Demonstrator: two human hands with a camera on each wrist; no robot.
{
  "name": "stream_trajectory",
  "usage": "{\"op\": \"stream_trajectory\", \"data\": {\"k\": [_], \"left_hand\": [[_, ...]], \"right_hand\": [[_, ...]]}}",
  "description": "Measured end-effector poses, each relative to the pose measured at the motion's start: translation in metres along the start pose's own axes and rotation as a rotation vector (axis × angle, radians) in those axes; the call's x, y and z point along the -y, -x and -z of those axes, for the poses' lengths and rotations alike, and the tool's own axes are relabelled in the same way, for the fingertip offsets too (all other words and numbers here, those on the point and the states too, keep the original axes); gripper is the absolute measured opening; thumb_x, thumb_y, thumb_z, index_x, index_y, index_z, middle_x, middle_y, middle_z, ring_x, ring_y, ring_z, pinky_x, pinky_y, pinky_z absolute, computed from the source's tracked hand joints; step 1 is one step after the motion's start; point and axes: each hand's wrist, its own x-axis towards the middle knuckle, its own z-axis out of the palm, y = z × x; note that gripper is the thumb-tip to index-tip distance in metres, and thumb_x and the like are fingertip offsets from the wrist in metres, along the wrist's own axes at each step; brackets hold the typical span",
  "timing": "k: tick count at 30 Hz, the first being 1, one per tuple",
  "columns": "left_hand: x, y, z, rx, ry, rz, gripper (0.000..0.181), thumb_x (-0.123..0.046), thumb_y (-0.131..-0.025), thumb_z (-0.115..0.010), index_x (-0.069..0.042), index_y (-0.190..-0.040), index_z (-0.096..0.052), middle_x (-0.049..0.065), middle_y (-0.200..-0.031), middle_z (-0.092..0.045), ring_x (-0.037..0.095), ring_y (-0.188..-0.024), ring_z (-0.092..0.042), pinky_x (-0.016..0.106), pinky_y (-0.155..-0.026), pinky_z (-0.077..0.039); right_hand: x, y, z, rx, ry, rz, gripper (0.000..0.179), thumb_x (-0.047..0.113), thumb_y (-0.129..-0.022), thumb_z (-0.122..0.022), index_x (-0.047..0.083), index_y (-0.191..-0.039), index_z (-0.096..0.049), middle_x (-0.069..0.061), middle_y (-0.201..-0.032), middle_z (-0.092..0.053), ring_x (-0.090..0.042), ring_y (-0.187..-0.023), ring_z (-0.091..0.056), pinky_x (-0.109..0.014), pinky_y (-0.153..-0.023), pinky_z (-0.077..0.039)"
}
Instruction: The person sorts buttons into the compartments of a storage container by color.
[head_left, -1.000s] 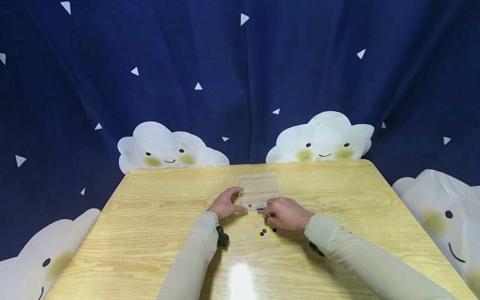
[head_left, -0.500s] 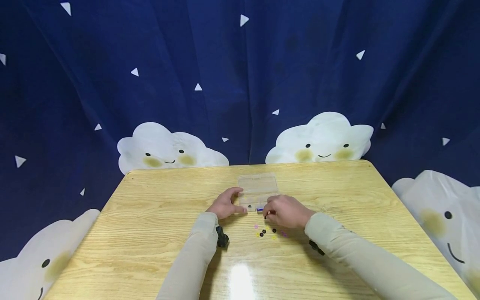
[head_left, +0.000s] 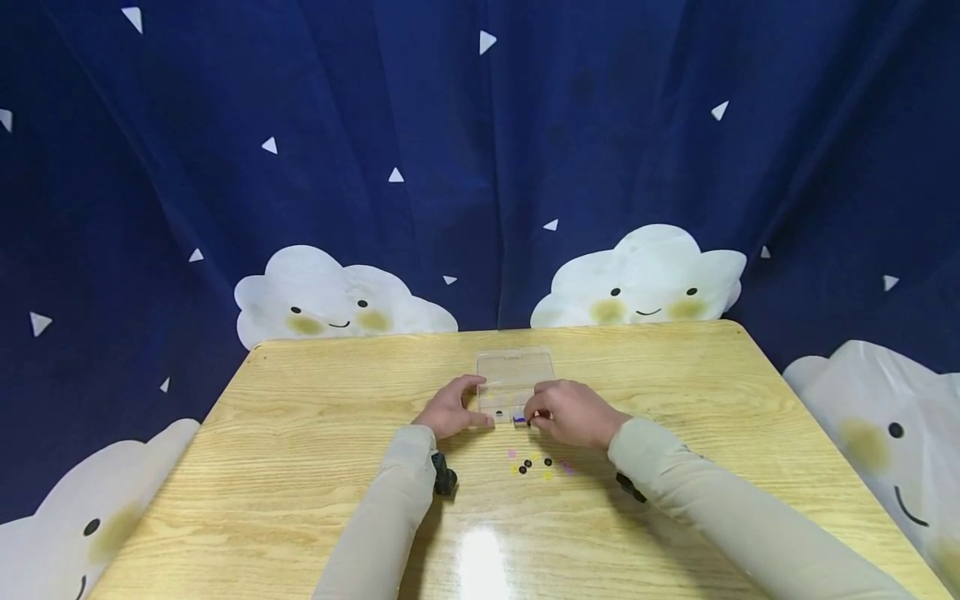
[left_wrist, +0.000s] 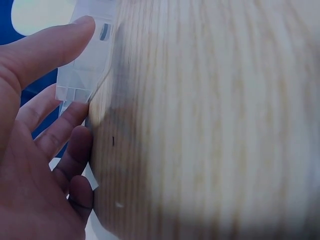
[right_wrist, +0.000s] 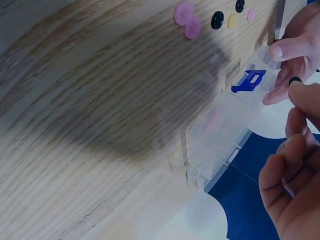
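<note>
A clear plastic box [head_left: 504,396] with its lid [head_left: 514,366] raised lies near the table's far side. My left hand [head_left: 448,407] holds its left end, thumb on one side and fingers on the other. Above its right part, my right hand [head_left: 573,412] pinches a small black button [right_wrist: 295,80] between thumb and fingertips. Inside the box are a blue plastic piece [right_wrist: 250,81], something pink [right_wrist: 213,120] and a dark round piece [left_wrist: 104,32]. Several loose buttons lie in front of the box, among them a black button [right_wrist: 217,20], a yellow button [right_wrist: 232,20] and a pink button [right_wrist: 183,12].
The wooden table [head_left: 322,467] spreads out around the box. Behind it hangs a dark blue curtain [head_left: 480,167] with white triangles and cloud shapes. A dark wrist camera [head_left: 445,477] sits under the left forearm.
My right hand has moved forward from above the loose buttons to the box, carrying the black button. My left hand has stayed at the box's left end.
</note>
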Motion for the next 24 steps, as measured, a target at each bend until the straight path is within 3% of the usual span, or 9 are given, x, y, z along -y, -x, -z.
{"op": "stream_trajectory", "data": {"k": [24], "left_hand": [[0.000,0.000,0.001,0.000,0.022,0.009,0.075,-0.023,-0.081,-0.083,-0.021,-0.146,-0.048,0.011,-0.146,-0.050,0.033,-0.140,-0.043,0.053,-0.115,-0.034]], "right_hand": [[-0.004,-0.021,0.003,-0.053,0.051,-0.040,0.010,0.009,-0.089,-0.070,0.015,-0.091,-0.078,0.003,-0.087,-0.069,-0.010,-0.077,-0.065,-0.026,-0.068,-0.054]]}}
